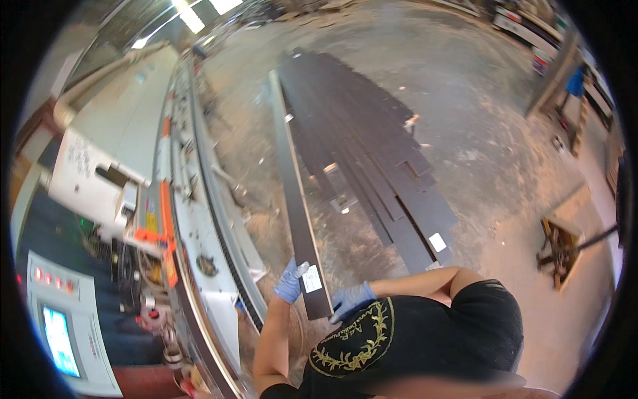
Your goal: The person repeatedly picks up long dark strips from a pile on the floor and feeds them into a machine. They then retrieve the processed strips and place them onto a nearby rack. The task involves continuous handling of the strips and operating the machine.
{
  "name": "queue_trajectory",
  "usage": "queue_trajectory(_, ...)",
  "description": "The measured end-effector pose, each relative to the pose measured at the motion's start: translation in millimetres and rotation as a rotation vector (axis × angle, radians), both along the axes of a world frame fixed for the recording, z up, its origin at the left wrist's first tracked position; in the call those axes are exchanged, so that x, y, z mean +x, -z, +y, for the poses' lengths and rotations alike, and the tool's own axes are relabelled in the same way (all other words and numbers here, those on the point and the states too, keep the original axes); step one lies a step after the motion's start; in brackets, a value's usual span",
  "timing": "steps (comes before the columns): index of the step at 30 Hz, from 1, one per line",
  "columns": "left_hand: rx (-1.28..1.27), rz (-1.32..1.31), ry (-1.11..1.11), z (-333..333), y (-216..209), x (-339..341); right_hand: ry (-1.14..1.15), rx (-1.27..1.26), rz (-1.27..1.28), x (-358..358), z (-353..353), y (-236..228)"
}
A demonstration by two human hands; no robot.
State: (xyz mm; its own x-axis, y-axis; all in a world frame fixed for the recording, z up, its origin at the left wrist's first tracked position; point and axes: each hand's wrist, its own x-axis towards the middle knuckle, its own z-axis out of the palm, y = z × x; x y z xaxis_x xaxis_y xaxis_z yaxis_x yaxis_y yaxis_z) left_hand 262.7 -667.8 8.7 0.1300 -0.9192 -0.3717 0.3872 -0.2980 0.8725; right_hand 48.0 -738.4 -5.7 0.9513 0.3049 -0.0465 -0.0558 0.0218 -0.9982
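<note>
Beside the machine (205, 233), left hand (289, 282) and right hand (352, 300) grasp the board (298, 216) near one end, so uneven leverage could swing its far end into the stack (345, 120).

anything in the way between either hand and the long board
Nothing visible, apart from the blue gloves. The left hand grips the board's left edge, its thumb by the white label; the right hand is at the near right corner.
</note>
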Motion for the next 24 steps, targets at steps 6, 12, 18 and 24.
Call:
queue_trajectory(6,0.198,-0.162,-0.022,108,-58,-14,0.235,0.419,0.403,46,-40,51)
queue_trajectory(12,0.307,-0.21,0.047,244,-87,-59,0.52,0.581,0.443,129,-66,38)
queue_trajectory(18,0.661,-0.434,0.016,351,-111,-134,0.593,1.027,0.64,210,-97,31)
queue_trajectory(24,0.968,-1.307,-0.376,301,-79,-173,0.198,1.061,0.752,161,29,34)
